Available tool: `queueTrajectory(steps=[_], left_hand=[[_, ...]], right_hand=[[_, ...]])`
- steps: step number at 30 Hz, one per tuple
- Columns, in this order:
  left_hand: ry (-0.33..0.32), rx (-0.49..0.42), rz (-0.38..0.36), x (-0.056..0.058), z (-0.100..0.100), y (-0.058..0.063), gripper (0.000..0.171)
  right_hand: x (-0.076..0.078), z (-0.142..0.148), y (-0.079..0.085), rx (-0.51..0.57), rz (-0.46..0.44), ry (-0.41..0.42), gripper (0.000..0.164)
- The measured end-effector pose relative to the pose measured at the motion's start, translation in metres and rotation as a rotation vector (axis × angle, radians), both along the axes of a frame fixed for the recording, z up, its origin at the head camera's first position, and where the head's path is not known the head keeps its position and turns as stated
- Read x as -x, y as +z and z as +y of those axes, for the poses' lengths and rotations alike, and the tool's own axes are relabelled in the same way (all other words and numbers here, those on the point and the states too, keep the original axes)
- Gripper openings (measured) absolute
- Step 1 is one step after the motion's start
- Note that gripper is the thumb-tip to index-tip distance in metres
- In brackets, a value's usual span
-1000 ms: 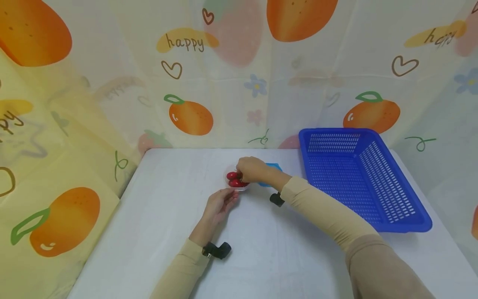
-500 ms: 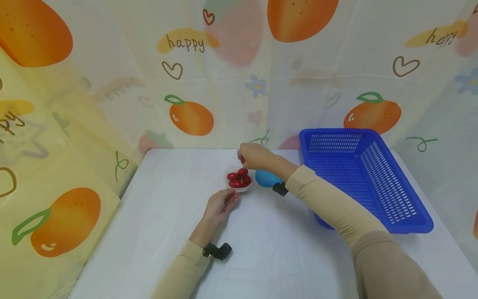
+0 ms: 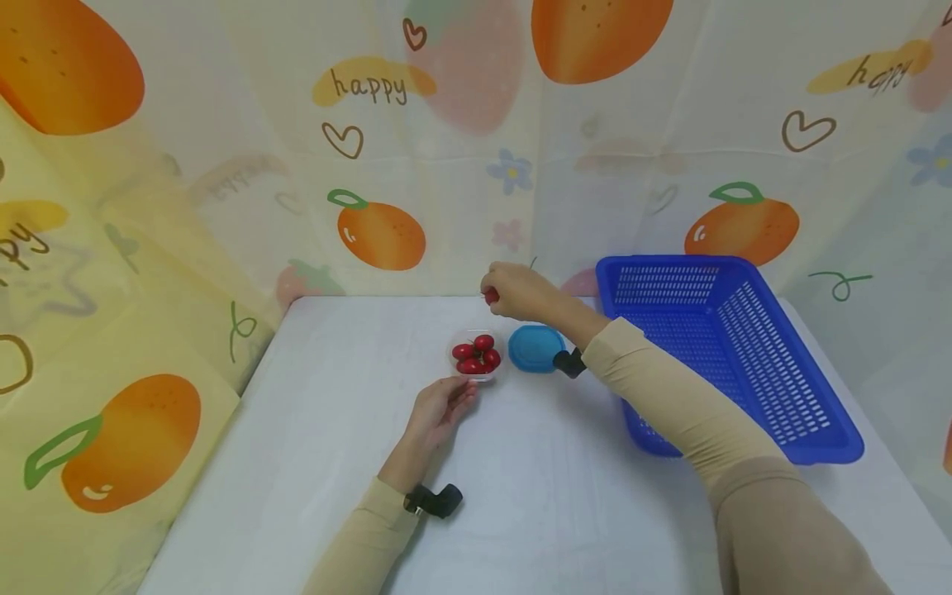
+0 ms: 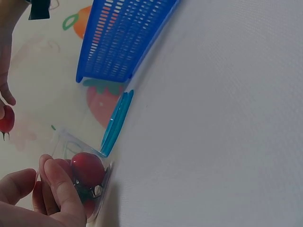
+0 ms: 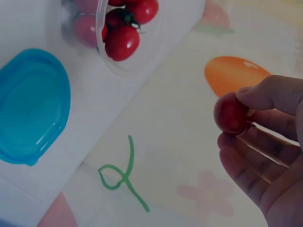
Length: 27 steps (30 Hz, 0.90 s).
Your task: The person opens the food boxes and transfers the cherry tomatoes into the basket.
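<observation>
My right hand (image 3: 526, 293) is raised above the table's far edge and pinches a cherry tomato (image 5: 231, 113) between thumb and fingertips. Several more red tomatoes (image 3: 476, 359) lie in a small clear plastic container (image 5: 102, 23), some with green stems. My left hand (image 3: 439, 409) touches the near side of that container with its fingers (image 4: 61, 184) loosely bent. In the left wrist view the fingers partly cover the container. A blue lid (image 3: 531, 349) lies flat just right of the container, below my right forearm.
A large blue perforated basket (image 3: 818, 438) stands at the table's right side; my right sleeve (image 3: 654, 388) passes in front of its near left part. The white table (image 3: 335, 496) ends at a fruit-printed curtain (image 3: 446, 165) behind.
My right hand has lifted a tomato out of the container and moved up and slightly right, uncovering the tomatoes and blue lid. My left hand stays at the container.
</observation>
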State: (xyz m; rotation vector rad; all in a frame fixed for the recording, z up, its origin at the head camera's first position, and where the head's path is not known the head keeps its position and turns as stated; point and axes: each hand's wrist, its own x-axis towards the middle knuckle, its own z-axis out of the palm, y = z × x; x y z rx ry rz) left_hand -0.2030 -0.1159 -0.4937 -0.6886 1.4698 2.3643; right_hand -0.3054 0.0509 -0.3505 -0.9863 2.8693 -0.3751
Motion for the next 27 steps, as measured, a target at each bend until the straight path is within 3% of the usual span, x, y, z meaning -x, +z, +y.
queueTrajectory(steps=[9, 19, 27], left_hand=[[-0.008, 0.011, 0.009, -0.001, 0.000, -0.001, 0.030], [-0.004, 0.010, 0.006, 0.000, -0.001, -0.002, 0.032], [-0.007, 0.018, 0.006, 0.000, 0.000, -0.002, 0.031]], right_hand=[[0.010, 0.017, 0.003, 0.035, 0.056, -0.041, 0.030], [0.021, 0.050, 0.008, 0.128, -0.003, -0.152, 0.032], [0.037, 0.086, -0.002, 0.209, 0.036, -0.226, 0.032]])
